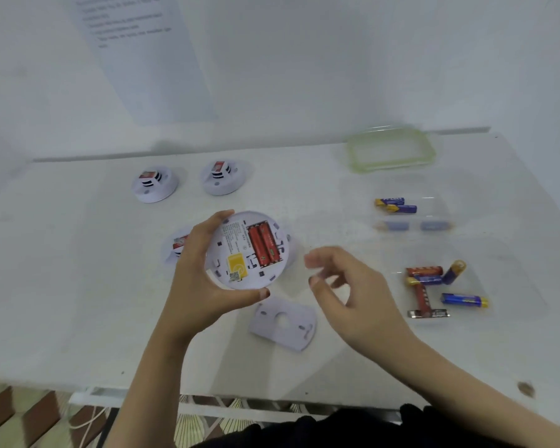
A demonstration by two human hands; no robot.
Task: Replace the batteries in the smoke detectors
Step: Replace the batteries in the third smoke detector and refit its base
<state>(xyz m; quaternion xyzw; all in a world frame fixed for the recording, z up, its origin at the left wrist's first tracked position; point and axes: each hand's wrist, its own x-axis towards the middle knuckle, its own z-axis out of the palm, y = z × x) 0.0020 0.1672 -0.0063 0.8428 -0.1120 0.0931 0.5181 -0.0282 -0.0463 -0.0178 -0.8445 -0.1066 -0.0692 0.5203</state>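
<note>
left hand (194,279) grips the flipped smoke detector (233,244) over the table (78,253), two red batteries (264,245) in its bay. right hand (353,292) loose beside it, holding nothing. near clear tray (508,279) holds mixed red and blue cells (427,279), far tray (438,205) a couple of blue ones (395,205)

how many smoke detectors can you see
4 smoke detectors: two side by side at the back of the table, one held in the left hand, red batteries showing, one partly hidden behind that hand.

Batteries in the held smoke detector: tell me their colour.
Red, two side by side in the smoke detector held by the left hand; batteries show clearly in the head view.
</note>
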